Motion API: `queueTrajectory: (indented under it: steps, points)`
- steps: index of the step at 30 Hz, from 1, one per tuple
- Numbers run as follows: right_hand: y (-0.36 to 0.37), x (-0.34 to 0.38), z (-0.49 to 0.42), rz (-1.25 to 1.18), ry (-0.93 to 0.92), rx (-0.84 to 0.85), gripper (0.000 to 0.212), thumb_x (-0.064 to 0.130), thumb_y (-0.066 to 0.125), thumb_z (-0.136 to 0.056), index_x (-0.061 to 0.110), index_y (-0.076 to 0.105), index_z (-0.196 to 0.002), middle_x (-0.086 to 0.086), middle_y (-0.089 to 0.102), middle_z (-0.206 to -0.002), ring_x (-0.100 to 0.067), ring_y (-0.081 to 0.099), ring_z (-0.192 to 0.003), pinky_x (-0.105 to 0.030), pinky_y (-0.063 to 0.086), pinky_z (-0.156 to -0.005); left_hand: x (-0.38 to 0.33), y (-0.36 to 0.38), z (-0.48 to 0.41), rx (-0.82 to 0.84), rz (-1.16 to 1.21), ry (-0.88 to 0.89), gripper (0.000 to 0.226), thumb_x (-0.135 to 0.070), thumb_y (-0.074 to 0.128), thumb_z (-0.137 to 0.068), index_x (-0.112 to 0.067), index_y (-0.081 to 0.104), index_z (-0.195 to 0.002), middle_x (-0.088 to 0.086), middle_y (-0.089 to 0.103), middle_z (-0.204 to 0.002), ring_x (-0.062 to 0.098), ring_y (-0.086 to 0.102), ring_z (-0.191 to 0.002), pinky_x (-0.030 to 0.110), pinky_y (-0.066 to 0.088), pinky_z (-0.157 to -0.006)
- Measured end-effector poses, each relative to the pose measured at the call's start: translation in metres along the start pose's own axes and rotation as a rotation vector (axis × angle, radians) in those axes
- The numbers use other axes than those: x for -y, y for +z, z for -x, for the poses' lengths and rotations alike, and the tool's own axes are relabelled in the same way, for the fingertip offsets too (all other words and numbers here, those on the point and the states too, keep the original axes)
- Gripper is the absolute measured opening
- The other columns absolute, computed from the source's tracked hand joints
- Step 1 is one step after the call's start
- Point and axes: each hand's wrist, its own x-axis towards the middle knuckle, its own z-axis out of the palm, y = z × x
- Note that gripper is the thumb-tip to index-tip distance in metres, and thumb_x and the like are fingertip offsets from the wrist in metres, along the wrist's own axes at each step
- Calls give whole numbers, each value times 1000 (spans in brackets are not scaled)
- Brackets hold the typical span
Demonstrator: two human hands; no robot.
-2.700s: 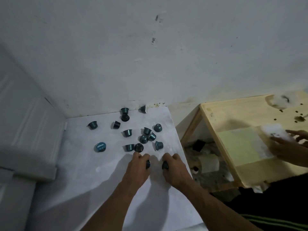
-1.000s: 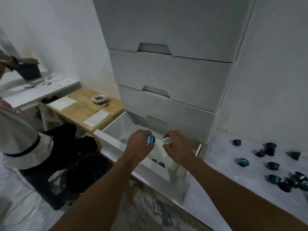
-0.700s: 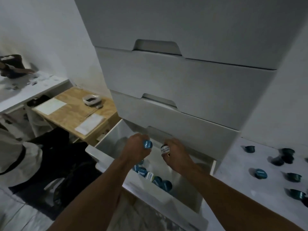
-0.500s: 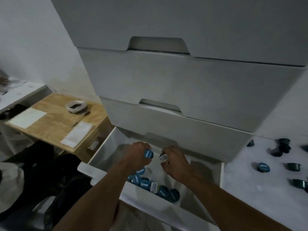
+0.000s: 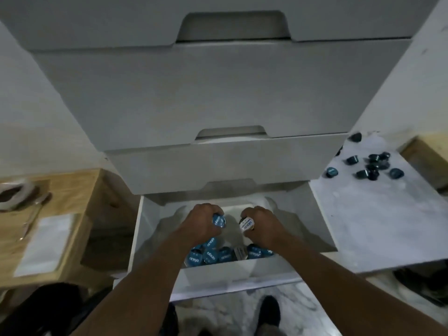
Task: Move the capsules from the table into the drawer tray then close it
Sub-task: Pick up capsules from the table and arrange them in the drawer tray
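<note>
now, curled grips over drawer tray (image 5: 232,271): left hand (image 5: 202,223) round blue-lidded capsule (image 5: 219,221), right hand (image 5: 264,224) round white-labelled capsule (image 5: 246,225)

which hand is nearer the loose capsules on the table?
Right. The right hand holds a capsule over the drawer, left of the table capsules; the left hand is farther left, beside it.

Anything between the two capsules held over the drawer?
No. Head view shows a bare gap between the blue-lidded capsule in the left hand and the white-labelled capsule in the right hand; only the drawer floor shows behind.
</note>
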Motion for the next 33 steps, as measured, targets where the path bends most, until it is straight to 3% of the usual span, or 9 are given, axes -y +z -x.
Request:
queueTrajectory:
  steps: [8,21,23,26,30,33]
  points:
    - [-3,6,-3,29,64,22,45,13,74,-75,18,61,-117,-7,63,-114,-21,60,-100,-22,44,-78,14,7,-4,23,-23,55,40,-16,75,-72,-18,65,-111,3,64,-115,19,59,-103,35,49,-91]
    - [14,-4,-30,23,45,169,37,9,67,-81,19,61,-117,-6,62,-119,-21,60,-103,-21,45,-77,22,25,-21,53,-13,16,51,-14,79,-69,-18,64,-118,1,64,-120,17,59,-106,26,48,-93]
    - [16,-7,-33,11,38,190,34,8,66,-81,19,62,-113,-6,63,-117,-21,61,-98,-22,45,-73,23,29,-22,59,-16,21,49,-14,80,-69,-18,65,-116,1,65,-118,17,60,-105,26,48,-91]
    - [18,-9,-37,-3,23,195,31,11,70,-79,21,64,-108,-5,65,-114,-20,61,-99,-23,46,-78,23,33,-23,67,-22,34,45,-15,80,-69,-18,66,-112,1,67,-114,17,61,-101,26,49,-87]
    - [17,-13,-41,-1,2,200,29,14,70,-79,20,65,-107,-2,66,-113,-17,60,-100,-19,40,-77,26,32,-26,105,11,39,49,-18,81,-68,-16,66,-114,2,67,-114,16,61,-101,29,50,-90]
    - [18,-14,-42,2,7,203,27,16,67,-82,21,65,-109,-3,65,-115,-18,60,-97,-21,42,-76,27,31,-27,117,10,35,40,-19,76,-75,-16,66,-114,3,67,-115,17,61,-103,28,49,-92]
